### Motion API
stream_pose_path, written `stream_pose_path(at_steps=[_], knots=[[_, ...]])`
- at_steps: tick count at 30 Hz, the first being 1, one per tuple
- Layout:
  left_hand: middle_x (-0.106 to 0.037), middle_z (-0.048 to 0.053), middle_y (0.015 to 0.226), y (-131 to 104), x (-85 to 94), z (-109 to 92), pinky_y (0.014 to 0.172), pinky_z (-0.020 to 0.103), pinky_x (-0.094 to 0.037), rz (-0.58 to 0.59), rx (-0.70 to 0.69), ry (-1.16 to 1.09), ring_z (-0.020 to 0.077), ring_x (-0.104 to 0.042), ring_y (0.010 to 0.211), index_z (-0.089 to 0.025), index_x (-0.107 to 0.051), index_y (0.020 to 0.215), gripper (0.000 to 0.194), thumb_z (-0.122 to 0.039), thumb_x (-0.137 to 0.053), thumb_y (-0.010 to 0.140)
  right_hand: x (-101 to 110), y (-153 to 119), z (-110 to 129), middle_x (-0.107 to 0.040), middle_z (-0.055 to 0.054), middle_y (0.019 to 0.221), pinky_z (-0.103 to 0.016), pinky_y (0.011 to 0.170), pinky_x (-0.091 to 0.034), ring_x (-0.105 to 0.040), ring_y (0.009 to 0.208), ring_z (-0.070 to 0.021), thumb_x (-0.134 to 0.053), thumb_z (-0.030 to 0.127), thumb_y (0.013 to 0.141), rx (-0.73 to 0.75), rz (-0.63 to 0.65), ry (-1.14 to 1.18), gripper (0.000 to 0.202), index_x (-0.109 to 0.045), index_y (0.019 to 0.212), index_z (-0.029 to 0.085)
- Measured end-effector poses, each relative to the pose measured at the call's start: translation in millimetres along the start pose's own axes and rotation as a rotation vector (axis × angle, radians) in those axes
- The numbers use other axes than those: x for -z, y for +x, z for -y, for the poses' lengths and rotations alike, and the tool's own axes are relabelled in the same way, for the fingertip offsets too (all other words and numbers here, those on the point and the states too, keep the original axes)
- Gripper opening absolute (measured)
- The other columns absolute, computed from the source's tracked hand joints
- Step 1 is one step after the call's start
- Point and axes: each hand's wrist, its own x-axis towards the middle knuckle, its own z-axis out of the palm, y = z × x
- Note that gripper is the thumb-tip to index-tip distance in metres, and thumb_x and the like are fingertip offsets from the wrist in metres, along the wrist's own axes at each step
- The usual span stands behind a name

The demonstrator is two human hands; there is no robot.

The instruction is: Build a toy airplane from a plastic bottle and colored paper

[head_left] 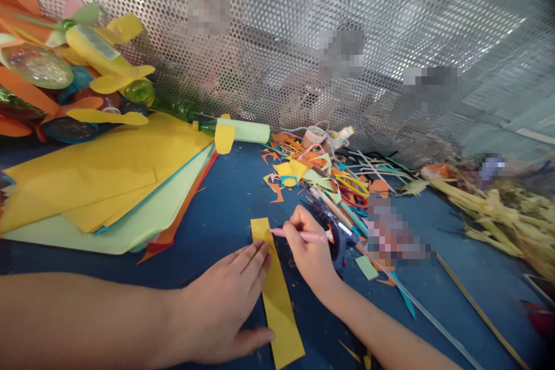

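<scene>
Pressing flat left hand (225, 306) on yellow strip (276, 292), lower middle; right hand (309, 248) pinching pink pencil (299, 235), marking strip's top end; strip not yet cut.

yellow strip (277, 295) partly hidden under left hand (225, 306); several blurred patches (contents unreadable) (396, 231).
</scene>
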Motion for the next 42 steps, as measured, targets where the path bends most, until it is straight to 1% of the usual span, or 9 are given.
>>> stream_pose_path(at_steps=[4,10,16,22,29,31,36,39,42], knots=[[-0.026,0.028,0.139,2,4.7,-2,0.104,0.044,-0.029,0.053,0.014,-0.006,0.0368,-0.025,0.129,0.005,-0.031,0.133,0.074,-0.046,-0.044,0.082,0,0,0,-0.029,0.006,0.059,-0.024,0.062,-0.050,-0.044,0.054,-0.0100,-0.047,0.020,0.081,-0.013,-0.002,0.010,0.028,-0.029,0.060,0.022],[-0.028,0.028,0.137,3,6.1,-2,0.103,0.045,-0.031,0.034,0.001,-0.009,0.0373,-0.027,0.128,0.006,-0.034,0.132,0.073,-0.045,-0.045,0.082,1,0,3,-0.028,0.006,0.058,-0.024,0.063,-0.050,-0.039,0.053,-0.0090,-0.047,0.019,0.081,0.003,-0.010,0.032,0.028,-0.029,0.060,0.022],[-0.034,0.027,0.136,0,-2.0,1,0.103,0.043,-0.031,-0.074,-0.036,-0.022,0.0367,-0.031,0.127,0.003,-0.036,0.132,0.071,-0.046,-0.047,0.081,5,-4,8,-0.037,0.005,0.067,-0.022,0.055,-0.038,-0.039,0.058,-0.0098,-0.041,0.027,0.089,0.160,-0.352,-0.014,0.016,-0.040,0.073,0.021],[-0.041,0.024,0.133,-2,-4.1,2,0.098,0.049,-0.036,-0.139,-0.067,0.049,0.0378,-0.033,0.126,-0.011,-0.047,0.125,0.052,-0.042,-0.046,0.083,7,-4,15,-0.043,0.003,0.074,-0.024,0.063,-0.039,-0.045,0.066,-0.0104,-0.041,0.027,0.090,0.252,-0.370,-0.024,0.010,-0.045,0.082,0.022],[-0.047,0.019,0.127,-5,-2.1,3,0.098,0.049,-0.038,-0.198,-0.102,0.000,0.0365,-0.035,0.125,-0.015,-0.053,0.112,0.038,-0.039,-0.048,0.082,51,19,46,-0.053,0.000,0.083,-0.027,0.065,-0.046,-0.054,0.069,-0.0120,-0.043,0.033,0.088,0.334,-0.424,0.100,0.017,-0.054,0.097,0.025],[-0.048,0.017,0.124,-4,-1.1,5,0.097,0.048,-0.040,-0.223,-0.107,-0.018,0.0351,-0.038,0.123,-0.016,-0.054,0.107,0.032,-0.036,-0.049,0.083,68,27,53,-0.058,-0.002,0.091,-0.029,0.070,-0.048,-0.058,0.079,-0.0141,-0.044,0.030,0.088,0.346,-0.366,-0.012,0.019,-0.055,0.103,0.025],[-0.052,0.014,0.115,6,2.2,13,0.093,0.043,-0.044,-0.290,-0.117,-0.014,0.0289,-0.046,0.113,-0.016,-0.056,0.089,0.016,-0.027,-0.045,0.086,96,44,45,-0.062,-0.004,0.104,-0.034,0.085,-0.046,-0.059,0.095,-0.0178,-0.044,0.023,0.087,0.344,-0.037,-0.473,0.022,-0.059,0.103,0.025],[-0.054,0.010,0.107,11,3.0,20,0.091,0.038,-0.045,-0.321,-0.104,-0.013,0.0239,-0.050,0.105,-0.017,-0.056,0.093,0.014,-0.020,-0.044,0.087,106,52,29,-0.062,-0.004,0.103,-0.033,0.083,-0.046,-0.060,0.093,-0.0174,-0.044,0.016,0.085,0.216,0.001,-0.633,0.026,-0.053,0.107,0.024],[-0.055,0.010,0.105,12,1.4,28,0.089,0.041,-0.044,-0.372,0.011,0.019,0.0257,-0.049,0.102,-0.016,-0.055,0.103,0.024,-0.030,-0.051,0.084,118,60,12,-0.062,-0.008,0.100,-0.031,0.084,-0.044,-0.058,0.095,-0.0183,-0.046,0.012,0.081,0.071,0.049,-0.823,0.030,-0.050,0.110,0.019]])
